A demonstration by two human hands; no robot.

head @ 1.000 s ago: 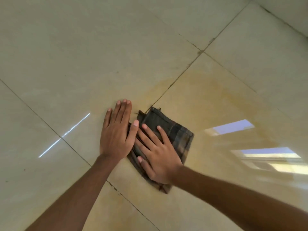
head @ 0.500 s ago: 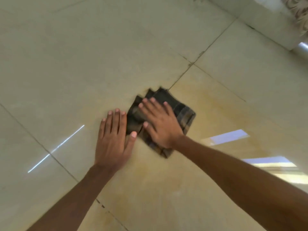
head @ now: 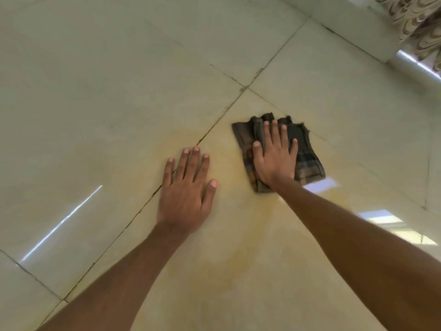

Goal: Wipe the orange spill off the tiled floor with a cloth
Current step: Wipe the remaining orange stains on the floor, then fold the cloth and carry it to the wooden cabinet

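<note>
We are mid-wipe: right hand [head: 274, 161] spread flat on the plaid cloth [head: 307, 158], left hand [head: 185, 189] spread on the tiled floor [head: 95, 91]; next we should drag toward the orange spill [head: 229, 259] at lower centre.

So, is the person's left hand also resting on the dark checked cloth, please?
No, the left hand lies flat on bare cream tile, apart from the dark checked cloth.

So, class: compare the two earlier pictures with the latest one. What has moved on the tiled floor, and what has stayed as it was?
The right hand has pushed the dark checked folded cloth away from the left hand, up and to the right across the orange spill. The two, once touching, are now apart. Unchanged: the right palm stays flat on the cloth, the left hand stays flat on the floor.
</note>
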